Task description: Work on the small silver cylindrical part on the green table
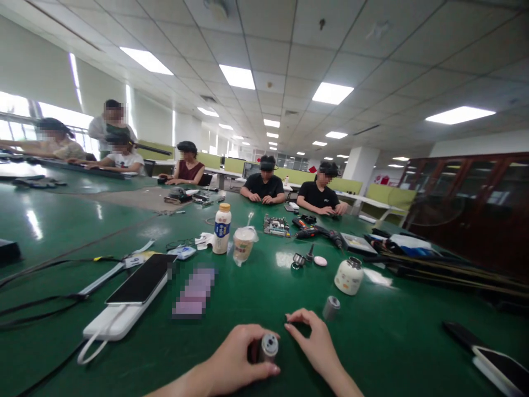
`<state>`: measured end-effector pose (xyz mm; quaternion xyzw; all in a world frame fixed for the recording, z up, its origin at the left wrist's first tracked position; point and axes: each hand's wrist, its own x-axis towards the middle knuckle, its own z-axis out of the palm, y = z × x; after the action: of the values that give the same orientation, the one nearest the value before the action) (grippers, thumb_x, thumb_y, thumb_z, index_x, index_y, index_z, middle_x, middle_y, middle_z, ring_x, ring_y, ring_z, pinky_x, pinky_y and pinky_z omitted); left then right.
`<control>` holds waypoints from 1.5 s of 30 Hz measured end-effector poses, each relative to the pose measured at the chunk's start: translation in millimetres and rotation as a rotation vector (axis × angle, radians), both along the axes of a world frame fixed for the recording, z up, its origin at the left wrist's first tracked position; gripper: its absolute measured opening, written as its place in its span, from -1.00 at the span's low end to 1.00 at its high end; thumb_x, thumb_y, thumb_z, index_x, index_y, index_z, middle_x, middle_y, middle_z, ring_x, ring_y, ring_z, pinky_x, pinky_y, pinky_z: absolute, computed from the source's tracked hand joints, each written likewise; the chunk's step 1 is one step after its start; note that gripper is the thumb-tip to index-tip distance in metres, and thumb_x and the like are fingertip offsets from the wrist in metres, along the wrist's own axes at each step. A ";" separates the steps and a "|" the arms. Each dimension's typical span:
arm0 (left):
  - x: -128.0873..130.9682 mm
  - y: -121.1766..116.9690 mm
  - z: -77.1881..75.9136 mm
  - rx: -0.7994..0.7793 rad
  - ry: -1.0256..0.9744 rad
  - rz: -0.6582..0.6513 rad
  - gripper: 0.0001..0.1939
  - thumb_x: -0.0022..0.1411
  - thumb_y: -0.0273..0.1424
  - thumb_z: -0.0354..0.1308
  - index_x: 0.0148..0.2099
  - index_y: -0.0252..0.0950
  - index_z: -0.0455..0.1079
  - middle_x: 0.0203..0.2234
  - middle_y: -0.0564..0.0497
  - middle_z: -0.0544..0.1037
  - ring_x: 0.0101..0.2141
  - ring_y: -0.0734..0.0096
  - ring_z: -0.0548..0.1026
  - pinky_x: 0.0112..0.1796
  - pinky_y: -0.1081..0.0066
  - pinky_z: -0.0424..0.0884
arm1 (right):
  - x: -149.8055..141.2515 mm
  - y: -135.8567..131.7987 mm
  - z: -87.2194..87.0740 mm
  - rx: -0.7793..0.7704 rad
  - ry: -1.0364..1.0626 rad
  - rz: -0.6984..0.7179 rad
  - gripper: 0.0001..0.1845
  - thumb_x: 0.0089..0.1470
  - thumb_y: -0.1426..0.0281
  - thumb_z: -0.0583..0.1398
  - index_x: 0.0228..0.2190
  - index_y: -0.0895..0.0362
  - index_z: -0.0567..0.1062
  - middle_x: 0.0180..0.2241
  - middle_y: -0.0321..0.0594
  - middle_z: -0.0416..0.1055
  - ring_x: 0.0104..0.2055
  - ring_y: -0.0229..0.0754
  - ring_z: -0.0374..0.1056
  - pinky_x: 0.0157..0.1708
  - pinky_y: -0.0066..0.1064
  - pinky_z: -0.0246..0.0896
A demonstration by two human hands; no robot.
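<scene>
My left hand (pixel 242 353) wraps its thumb and fingers round a short silver metal cylinder (pixel 269 345), which stands upright with small dark holes in its top face. To its right, my right hand (pixel 312 341) is in a pinch, thumb and forefinger nearly together. A tiny dark piece (pixel 288 318) shows at those fingertips, too small to name. Beyond the right hand, apart from it, a second silver cylinder (pixel 331 307) stands on the green table (pixel 392 353). A cream round jar (pixel 349 275) without a lid sits just behind that cylinder.
A phone (pixel 142 278) lies on a white power bank (pixel 124 322) at left, beside a blurred purple rectangle (pixel 194 292). Behind stand a bottle (pixel 222 229), a cup (pixel 243 245), a circuit board (pixel 276 225) and power drills (pixel 320 231). Several people sit across the table.
</scene>
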<state>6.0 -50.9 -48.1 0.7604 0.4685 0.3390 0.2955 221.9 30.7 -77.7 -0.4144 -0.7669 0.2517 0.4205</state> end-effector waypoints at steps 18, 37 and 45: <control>1.8 6.8 -5.9 0.028 0.030 -0.003 -0.72 0.05 -0.21 0.34 -0.34 -0.34 0.48 -0.52 0.14 0.40 -0.47 0.48 0.32 -0.44 0.54 0.18 | -34.6 -47.5 49.9 -0.131 0.121 0.175 -0.90 -0.01 0.36 0.33 -0.48 0.08 0.50 -0.41 -0.26 0.55 -0.28 -0.07 0.48 -0.19 -0.26 0.35; 4.4 6.1 -5.0 0.024 0.021 -0.032 -0.71 0.09 -0.20 0.32 -0.31 -0.35 0.49 -0.52 0.13 0.40 -0.47 0.48 0.33 -0.44 0.54 0.19 | -26.4 -49.3 64.9 -0.076 0.012 0.206 -0.95 0.00 0.42 0.30 -0.40 0.05 0.54 -0.38 -0.29 0.57 -0.26 -0.10 0.48 -0.17 -0.28 0.34; 4.1 5.1 0.0 -0.010 0.025 -0.033 -0.55 0.08 -0.20 0.33 0.01 -0.24 0.50 -0.41 0.07 0.50 -0.42 0.42 0.39 -0.36 0.49 0.26 | -5.0 -11.0 42.4 -0.034 0.141 0.003 -0.86 0.00 0.34 0.30 -0.39 0.10 0.45 -0.39 -0.21 0.56 -0.28 -0.08 0.51 -0.19 -0.26 0.37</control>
<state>10.1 -45.8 -48.1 0.7708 0.4613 0.3222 0.2988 216.9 19.8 -35.3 -0.4016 -0.7317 0.2936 0.4660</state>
